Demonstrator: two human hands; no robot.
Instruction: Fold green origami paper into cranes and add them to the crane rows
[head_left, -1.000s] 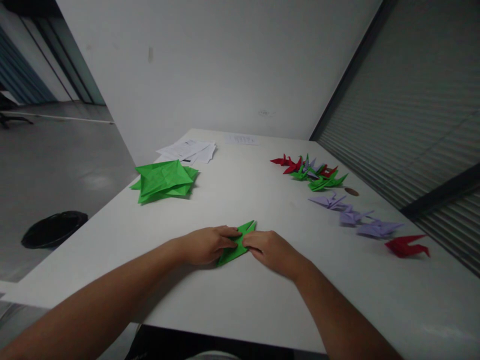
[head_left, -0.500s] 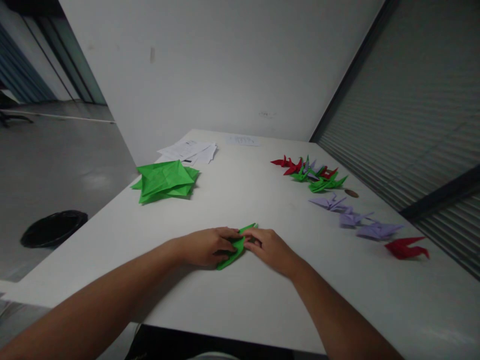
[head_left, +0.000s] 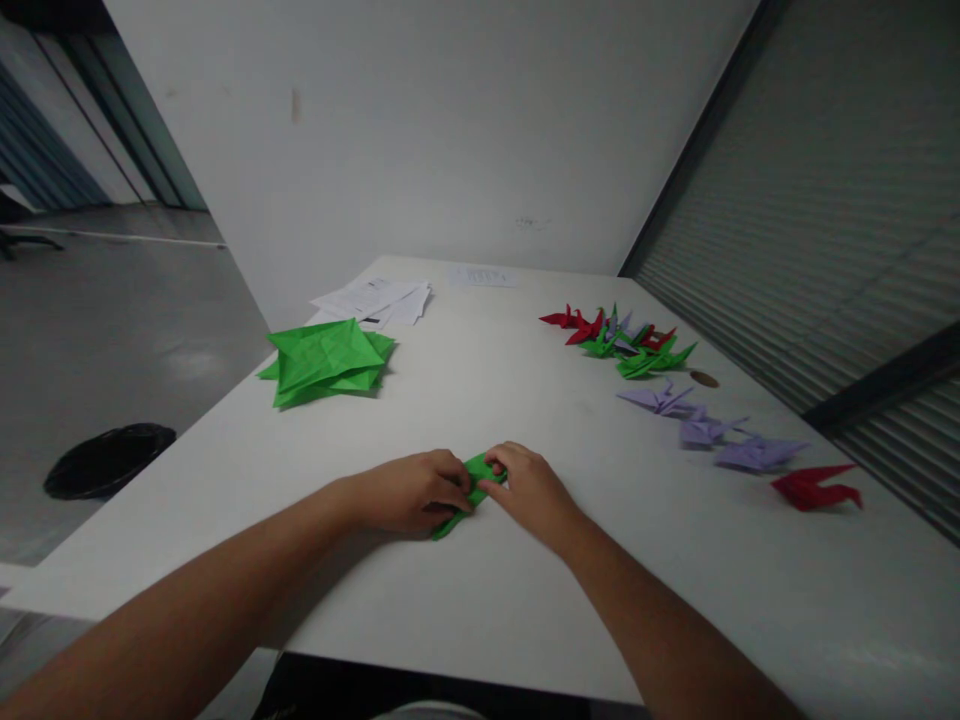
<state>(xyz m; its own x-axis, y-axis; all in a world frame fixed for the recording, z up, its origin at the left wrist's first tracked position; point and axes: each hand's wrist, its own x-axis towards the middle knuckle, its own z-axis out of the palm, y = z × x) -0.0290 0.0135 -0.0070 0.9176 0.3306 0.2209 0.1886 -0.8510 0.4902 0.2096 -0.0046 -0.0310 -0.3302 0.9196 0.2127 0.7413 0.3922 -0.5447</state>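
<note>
A folded piece of green origami paper [head_left: 477, 470] lies on the white table in front of me, slanting from lower left to upper right. My left hand [head_left: 420, 492] presses its fingers onto the left and lower part of the paper. With thumb and fingers my right hand [head_left: 525, 485] pinches the upper right end. Part of the folds is hidden under the fingers of both hands. Off to the left rests a stack of larger green paper sheets [head_left: 326, 360], creased and pointed at the corners.
Several purple paper cranes [head_left: 761, 453] and a red paper crane [head_left: 814, 487] line the table's right side. Behind them sit mixed red, green and purple cranes [head_left: 622, 338] near a round brown disc [head_left: 703, 379]. White printed papers [head_left: 375, 297] lie far left; a black bin [head_left: 109, 460] stands on the floor.
My right hand's fingers have shifted up onto the far end of the green paper and now cover its tip. The left hand stays in nearly the same place. The view has tilted slightly.
</note>
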